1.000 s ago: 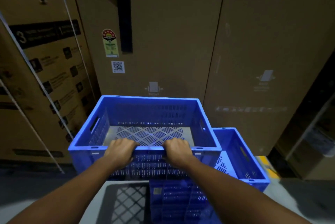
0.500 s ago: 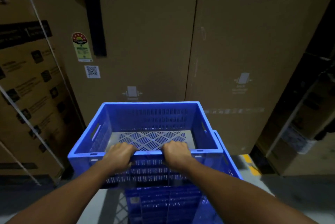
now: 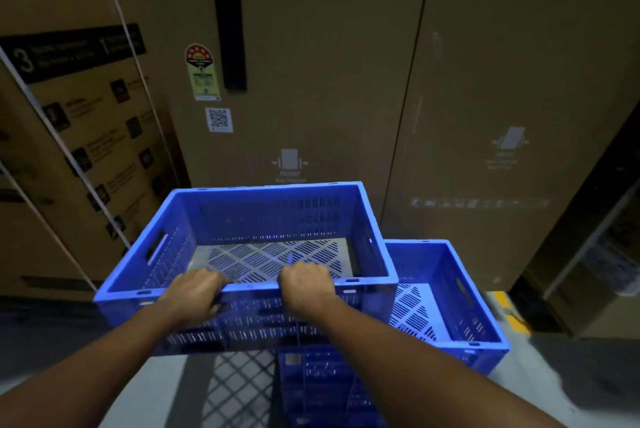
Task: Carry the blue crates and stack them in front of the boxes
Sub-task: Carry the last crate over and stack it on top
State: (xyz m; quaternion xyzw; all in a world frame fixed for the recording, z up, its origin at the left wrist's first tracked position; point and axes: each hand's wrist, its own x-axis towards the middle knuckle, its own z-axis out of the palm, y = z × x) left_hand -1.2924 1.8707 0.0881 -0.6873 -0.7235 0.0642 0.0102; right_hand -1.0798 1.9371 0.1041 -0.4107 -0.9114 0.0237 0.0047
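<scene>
Both hands, left (image 3: 194, 292) and right (image 3: 306, 285), are gripping the near rim of the empty crate (image 3: 263, 216) at frame centre, overlapping a second crate (image 3: 450, 292) lower right; rigid, ventilated plastic, likely light, side slots offering alternative holds.

From where I stand there is only one camera, riding on the person's head and looking forward and down along both forearms. It is sitting close over the blue crate (image 3: 249, 254), facing the cardboard boxes (image 3: 311, 81) straight ahead, with the floor (image 3: 554, 375) showing along the bottom edge. The wide lens is bending the edges.
</scene>
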